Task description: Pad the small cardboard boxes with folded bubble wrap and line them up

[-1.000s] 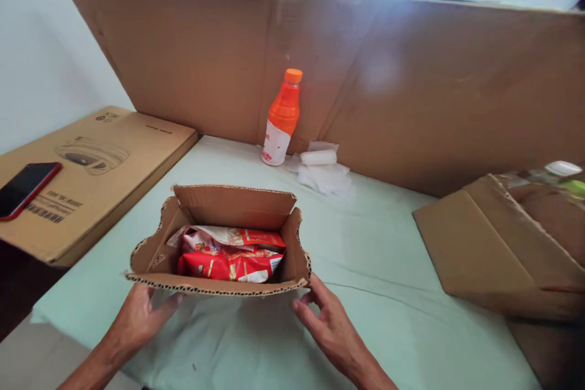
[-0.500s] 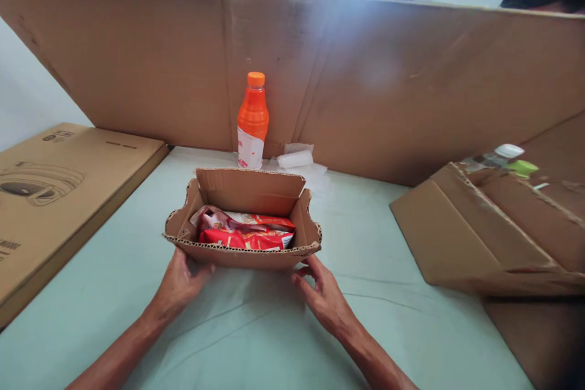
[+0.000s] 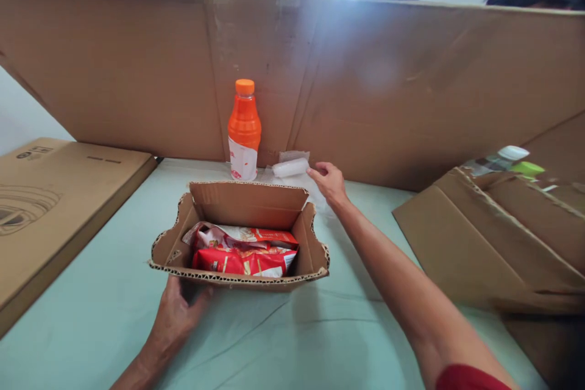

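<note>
A small open cardboard box (image 3: 249, 202) stands in the middle of the table, with red snack packets (image 3: 247, 259) lying inside. My left hand (image 3: 176, 314) is at its near left corner, thumb apart from the fingers; the fingertips are partly hidden at the box's lower edge. Beyond the box, my right hand (image 3: 329, 183) reaches out with thumb and fingers apart. Its fingertips come right up to the end of a white translucent plastic roll (image 3: 291, 167); whether they touch it I cannot tell. An orange bottle (image 3: 244, 131) with a white label stands upright left of the roll.
A tall cardboard panel (image 3: 388, 91) closes off the back. A flat printed carton (image 3: 68, 195) lies at the left. At the right, a larger cardboard box (image 3: 461, 225) holds a clear bottle with a white cap (image 3: 512, 152) and a green item (image 3: 528, 169). Pale green cloth (image 3: 365, 335) covers the table.
My right hand has left the box's near right corner and moved forward to the plastic roll. My left hand remains at the near left corner. The view has shifted slightly.
</note>
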`<action>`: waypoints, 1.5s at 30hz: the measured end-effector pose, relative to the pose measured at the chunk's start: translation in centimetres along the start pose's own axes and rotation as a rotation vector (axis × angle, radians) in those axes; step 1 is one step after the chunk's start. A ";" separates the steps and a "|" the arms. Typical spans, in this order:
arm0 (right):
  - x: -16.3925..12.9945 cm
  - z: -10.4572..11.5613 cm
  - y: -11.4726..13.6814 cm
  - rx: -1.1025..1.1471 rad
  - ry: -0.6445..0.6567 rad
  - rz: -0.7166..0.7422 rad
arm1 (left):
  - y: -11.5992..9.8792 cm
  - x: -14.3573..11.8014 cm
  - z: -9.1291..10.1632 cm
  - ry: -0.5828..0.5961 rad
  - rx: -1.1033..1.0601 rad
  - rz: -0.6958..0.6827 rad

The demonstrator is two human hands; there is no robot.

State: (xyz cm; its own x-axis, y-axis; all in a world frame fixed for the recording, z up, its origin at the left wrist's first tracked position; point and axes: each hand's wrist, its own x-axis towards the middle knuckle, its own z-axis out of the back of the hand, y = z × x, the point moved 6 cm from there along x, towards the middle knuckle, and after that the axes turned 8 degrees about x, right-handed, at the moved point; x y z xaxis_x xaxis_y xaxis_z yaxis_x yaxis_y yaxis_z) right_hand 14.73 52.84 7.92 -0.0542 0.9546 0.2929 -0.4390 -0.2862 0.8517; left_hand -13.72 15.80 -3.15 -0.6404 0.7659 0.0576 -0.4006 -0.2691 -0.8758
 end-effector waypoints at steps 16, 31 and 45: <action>-14.4 10.0 -3.8 0.087 0.140 0.032 | -0.2 0.5 -0.2 0.035 -0.048 -0.053; -18.6 6.5 -0.3 -0.066 0.333 -0.018 | -1.1 0.7 0.4 0.001 -0.061 -0.112; -29.3 13.0 4.9 -0.159 0.712 0.126 | -2.4 0.7 1.0 0.032 -0.132 -0.099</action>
State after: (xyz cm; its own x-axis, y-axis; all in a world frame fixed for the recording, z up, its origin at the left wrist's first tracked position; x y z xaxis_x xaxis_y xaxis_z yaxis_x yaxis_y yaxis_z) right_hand 25.83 22.44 9.15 -0.6581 0.7528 -0.0146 -0.5127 -0.4339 0.7409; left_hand -13.87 16.34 -0.54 -0.5804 0.8034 0.1330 -0.3696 -0.1143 -0.9222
